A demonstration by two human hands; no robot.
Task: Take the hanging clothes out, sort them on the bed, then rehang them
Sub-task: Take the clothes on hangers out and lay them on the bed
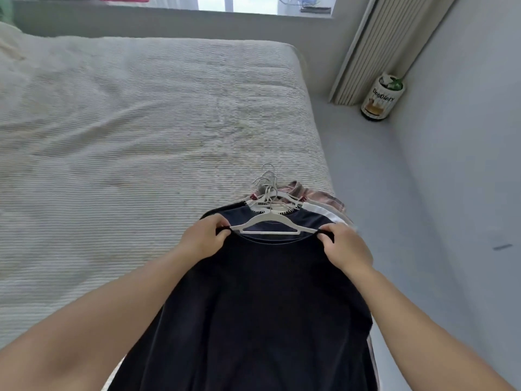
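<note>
A dark navy shirt (pixel 262 306) lies on top of a pile of hung clothes at the near right corner of the bed (pixel 127 122). A white plastic hanger (pixel 272 222) sits in its neck opening. My left hand (pixel 204 239) pinches the shirt's left shoulder at the hanger's end. My right hand (pixel 345 248) pinches the right shoulder. Under the shirt lie more garments on hangers: a white one (pixel 324 213) and a plaid one (pixel 324 197). Their metal hooks (pixel 267 179) bunch together, pointing up the bed.
The bed has a ribbed cream cover. A grey floor strip (pixel 394 207) runs along its right side to a grey wall. A printed cylindrical bin (pixel 380 97) stands in the far corner by pleated curtains (pixel 375 49). A window sill (pixel 169 4) crosses the top.
</note>
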